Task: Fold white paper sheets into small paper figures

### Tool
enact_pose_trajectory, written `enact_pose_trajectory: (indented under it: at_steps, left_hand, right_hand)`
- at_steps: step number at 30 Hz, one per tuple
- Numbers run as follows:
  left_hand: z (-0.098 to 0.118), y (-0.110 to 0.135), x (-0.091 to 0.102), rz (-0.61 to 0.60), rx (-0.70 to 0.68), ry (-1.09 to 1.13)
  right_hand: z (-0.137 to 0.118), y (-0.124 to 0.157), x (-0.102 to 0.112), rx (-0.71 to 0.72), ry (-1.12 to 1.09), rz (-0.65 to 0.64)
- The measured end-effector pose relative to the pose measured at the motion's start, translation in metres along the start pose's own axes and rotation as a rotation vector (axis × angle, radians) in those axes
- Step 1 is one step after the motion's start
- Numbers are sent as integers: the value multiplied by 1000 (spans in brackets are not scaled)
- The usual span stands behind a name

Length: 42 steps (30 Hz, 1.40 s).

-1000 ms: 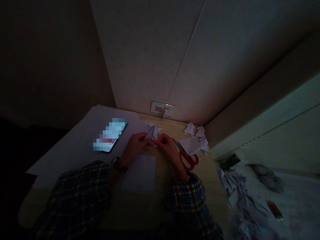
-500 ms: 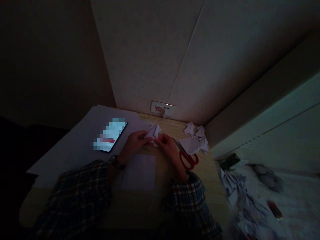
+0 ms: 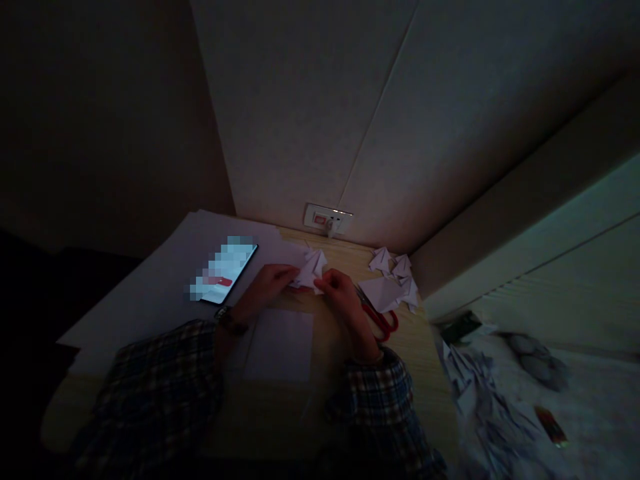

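Observation:
A folded white paper figure (image 3: 311, 267) is held up over the table between my two hands. My left hand (image 3: 273, 279) pinches its left edge, fingers closed. On the other side, my right hand (image 3: 337, 288) grips the lower right corner between thumb and fingers. Below them a square sheet of paper (image 3: 280, 345) lies flat on the table. Red-handled scissors (image 3: 383, 321) rest just right of my right hand, partly covered by it and by a piece of white paper (image 3: 384, 293).
Several folded paper figures (image 3: 381, 260) sit at the table's back right corner. A phone (image 3: 227, 270) with a lit screen lies on large white sheets (image 3: 165, 267) at left. A wall socket (image 3: 327, 219) with a plug is behind. Crumpled paper (image 3: 485, 400) lies lower right, beyond the table (image 3: 425, 373).
The paper figure has turned a little and shows more of its folds. My right hand has shifted slightly, covering more of the scissors. The view has moved a little.

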<state>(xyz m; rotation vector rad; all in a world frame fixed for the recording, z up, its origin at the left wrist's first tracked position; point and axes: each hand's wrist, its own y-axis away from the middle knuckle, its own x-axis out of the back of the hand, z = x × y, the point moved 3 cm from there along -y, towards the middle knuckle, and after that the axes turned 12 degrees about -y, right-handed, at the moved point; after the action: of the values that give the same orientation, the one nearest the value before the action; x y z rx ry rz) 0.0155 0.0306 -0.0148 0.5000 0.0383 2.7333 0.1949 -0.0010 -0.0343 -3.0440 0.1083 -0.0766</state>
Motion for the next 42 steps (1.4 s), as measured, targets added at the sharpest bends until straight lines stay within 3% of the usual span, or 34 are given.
enact_pose_trajectory:
  at_steps: [9,17,24,29,34,42]
  left_hand:
    - [-2,1,-3,8,-81,-44]
    - [-3,1,-1,-42,-40,-51]
    - [1,10,4,77,35,87]
    - [8,9,1,75,-24,3]
    - [11,9,-7,46,-36,40]
    - [9,9,-8,10,10,103]
  right_hand:
    - [-3,0,2,-38,-21,-3]
    - [-3,0,0,-30,-3,-61]
    - [-27,11,-9,91,-104,-81]
    - [-35,14,-10,184,53,14]
    - [-38,16,-11,194,72,101]
    - [-38,17,-14,194,14,93]
